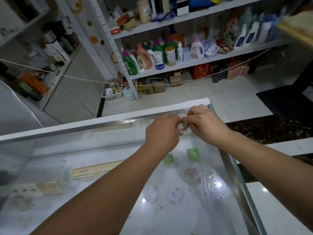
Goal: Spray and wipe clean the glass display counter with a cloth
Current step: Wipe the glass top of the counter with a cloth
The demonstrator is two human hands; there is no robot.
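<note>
The glass display counter [105, 150] spreads across the lower half of the head view, with a metal rail [101, 122] along its far edge. Both hands meet at the far right corner of the glass. My left hand [161, 131] and my right hand [205, 122] each pinch a small pale crumpled cloth [183, 128] held between them, just above the glass. Most of the cloth is hidden by the fingers. Wet droplets [215, 184] glisten on the glass at the right. No spray bottle is in view.
Under the glass lie flat boxes [96, 171], green packets [193, 154] and round items [174, 195]. Beyond the counter stand white shelves [186, 65] of detergent bottles, floor boxes and a string [84, 80] stretched across. A dark stone ledge [271, 131] lies at right.
</note>
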